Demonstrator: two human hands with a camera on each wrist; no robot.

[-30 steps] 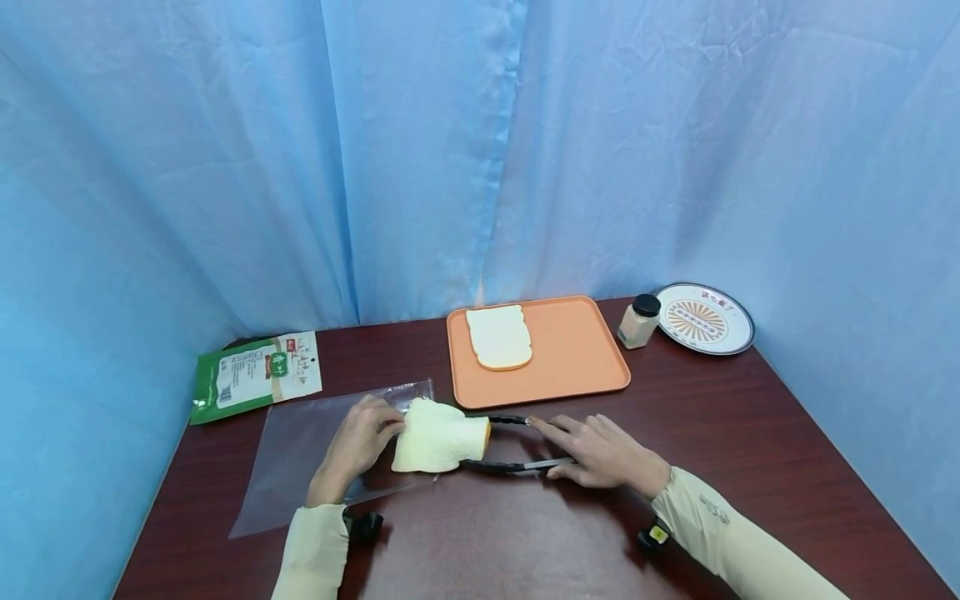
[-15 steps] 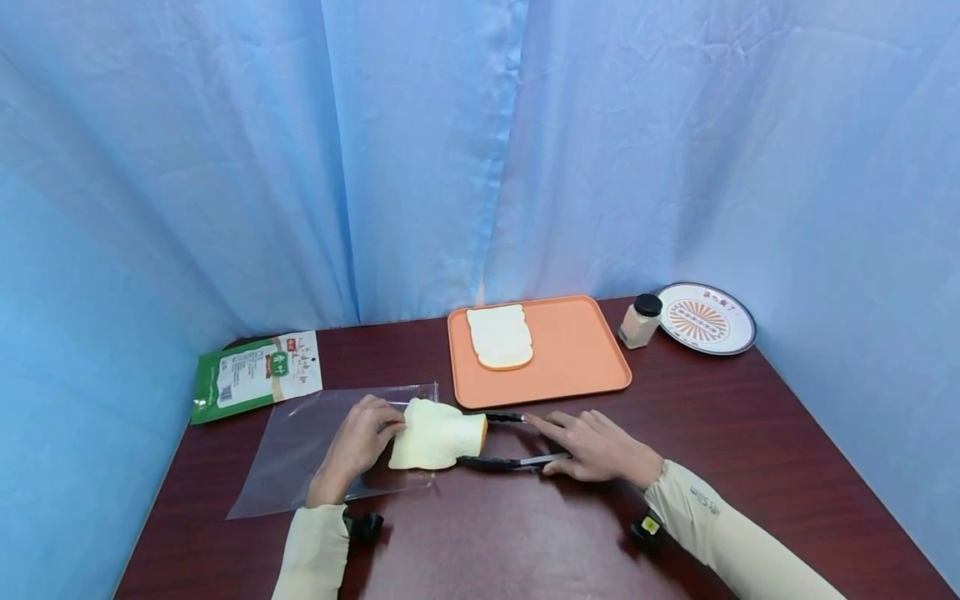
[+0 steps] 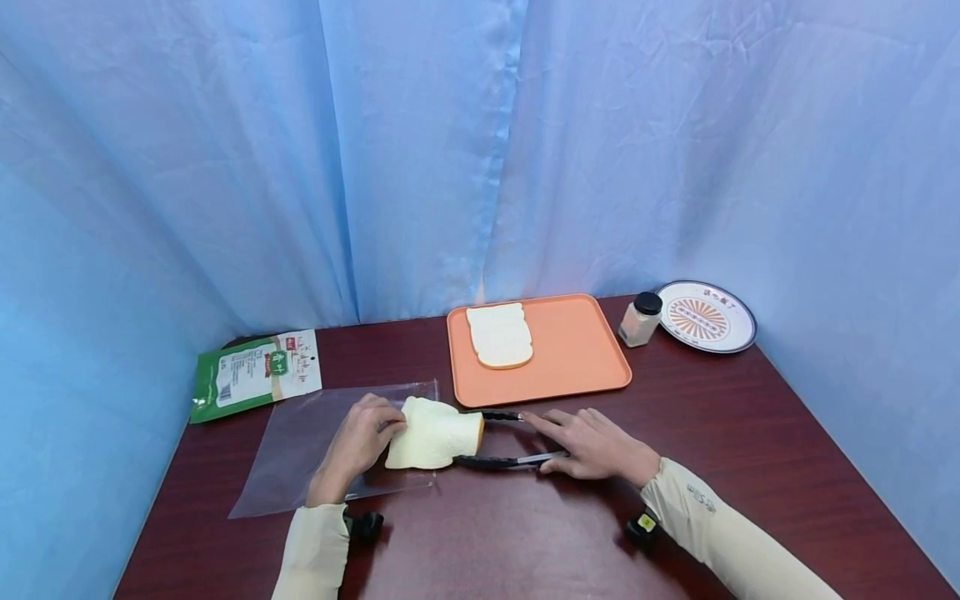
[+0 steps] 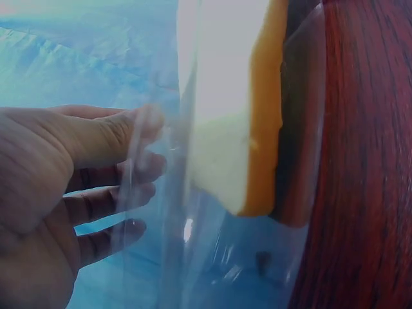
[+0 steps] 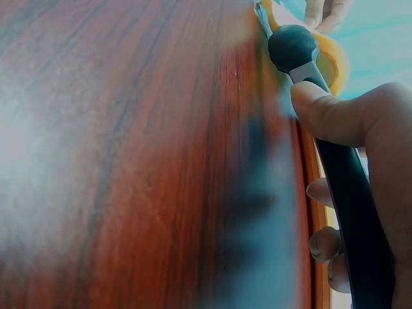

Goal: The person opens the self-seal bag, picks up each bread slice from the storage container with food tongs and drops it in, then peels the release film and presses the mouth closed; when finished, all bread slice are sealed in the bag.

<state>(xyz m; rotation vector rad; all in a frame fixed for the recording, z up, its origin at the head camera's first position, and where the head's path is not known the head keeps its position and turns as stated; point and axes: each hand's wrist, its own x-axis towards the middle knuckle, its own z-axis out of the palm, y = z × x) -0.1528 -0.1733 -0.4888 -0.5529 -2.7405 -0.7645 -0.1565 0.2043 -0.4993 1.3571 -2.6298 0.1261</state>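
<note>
At lower centre of the frame, one bread slice (image 3: 433,435) lies lengthwise left-to-right, squeezed in tongs (image 3: 487,462) the right hand (image 3: 596,446) grips, nearer the left hand (image 3: 360,442), which pinches a clear bag (image 3: 292,467).

left grip (image 3: 357,444) in a pinch, right grip (image 3: 596,446) clasping, both forearms (image 3: 731,529) slanting inward
</note>
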